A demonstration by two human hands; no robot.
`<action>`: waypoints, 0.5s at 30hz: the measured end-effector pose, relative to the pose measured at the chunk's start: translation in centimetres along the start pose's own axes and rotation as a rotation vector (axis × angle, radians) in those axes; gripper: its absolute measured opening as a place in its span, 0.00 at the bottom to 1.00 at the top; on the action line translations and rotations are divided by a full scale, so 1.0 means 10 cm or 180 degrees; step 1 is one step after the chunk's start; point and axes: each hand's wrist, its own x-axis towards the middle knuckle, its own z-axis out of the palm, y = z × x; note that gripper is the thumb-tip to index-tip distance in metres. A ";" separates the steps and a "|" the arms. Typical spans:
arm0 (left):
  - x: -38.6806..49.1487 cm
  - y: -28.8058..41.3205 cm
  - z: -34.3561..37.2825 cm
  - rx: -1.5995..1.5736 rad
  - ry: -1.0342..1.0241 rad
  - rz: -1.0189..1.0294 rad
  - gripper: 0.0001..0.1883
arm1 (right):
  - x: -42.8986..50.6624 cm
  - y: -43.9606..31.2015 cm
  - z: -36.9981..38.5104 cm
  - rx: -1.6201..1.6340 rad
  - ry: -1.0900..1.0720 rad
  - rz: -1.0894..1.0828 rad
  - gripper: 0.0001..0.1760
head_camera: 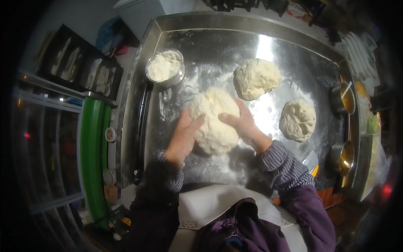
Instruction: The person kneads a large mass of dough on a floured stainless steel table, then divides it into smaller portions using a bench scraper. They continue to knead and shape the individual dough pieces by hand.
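Observation:
Between my two hands is a large lump of pale dough (215, 135), floury on top, over the steel worktop (201, 173). My left hand (187, 132) grips its left side, the thumb pressed on top. From the right, my right hand (242, 121) holds it the same way, fingers curled round the far side out of sight. Whether the dough rests on the steel or is slightly lifted I cannot tell. A second dough lump (256, 78) lies beyond my right hand. Farther right sits a third, folded dough lump (298, 120).
A clear tub of flour (164, 66) stands at the back left. Along the right edge are two metal bowls (346, 98) with orange contents. A scraper (311, 163) with a yellow handle lies by my right sleeve. A raised steel rim (245, 25) borders the worktop.

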 end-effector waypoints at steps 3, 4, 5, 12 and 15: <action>0.21 0.16 0.03 0.0513 -0.0067 0.0646 0.35 | 0.18 -0.06 -0.09 -0.0962 0.0017 -0.1110 0.41; 0.26 0.14 0.01 0.0625 -0.0066 0.0649 0.35 | 0.22 -0.01 -0.12 -0.1205 0.0073 -0.1358 0.41; 0.29 0.10 -0.03 0.0683 -0.0218 0.0861 0.36 | 0.24 0.06 -0.15 -0.1456 0.0074 -0.1584 0.42; 0.25 -0.26 -0.46 0.3288 0.0992 0.0185 0.47 | 0.18 0.49 -0.54 -0.3017 0.0226 -0.1216 0.45; 0.30 -0.22 -0.55 0.1752 0.0888 -0.0032 0.40 | 0.18 0.45 -0.60 -0.1497 0.0298 -0.0779 0.43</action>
